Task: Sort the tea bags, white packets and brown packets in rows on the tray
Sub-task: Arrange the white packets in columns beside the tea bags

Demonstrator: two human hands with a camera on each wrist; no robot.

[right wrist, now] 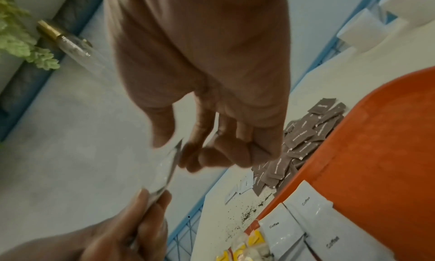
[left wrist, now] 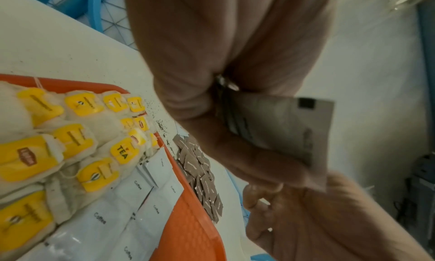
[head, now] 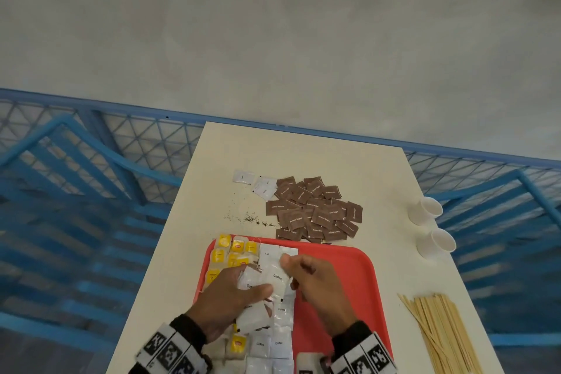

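A red tray point(head: 349, 267) lies at the table's near edge. Tea bags point(head: 224, 252) with yellow tags fill its left side, and white coffee packets point(head: 282, 343) lie in rows beside them. Above the tray my left hand point(head: 252, 281) grips a small stack of white packets point(head: 274, 278), seen up close in the left wrist view point(left wrist: 282, 127). My right hand point(head: 288, 267) pinches the top edge of one packet in that stack point(right wrist: 164, 172). A pile of brown packets point(head: 315, 209) lies on the table beyond the tray. Two loose white packets point(head: 255, 184) lie to its left.
Two white paper cups point(head: 425, 209) lie on their sides near the table's right edge. A bundle of wooden stirrers point(head: 440, 334) lies at the near right. Loose tea crumbs point(head: 246, 218) are scattered beyond the tray. Blue mesh railing point(head: 136, 143) surrounds the table.
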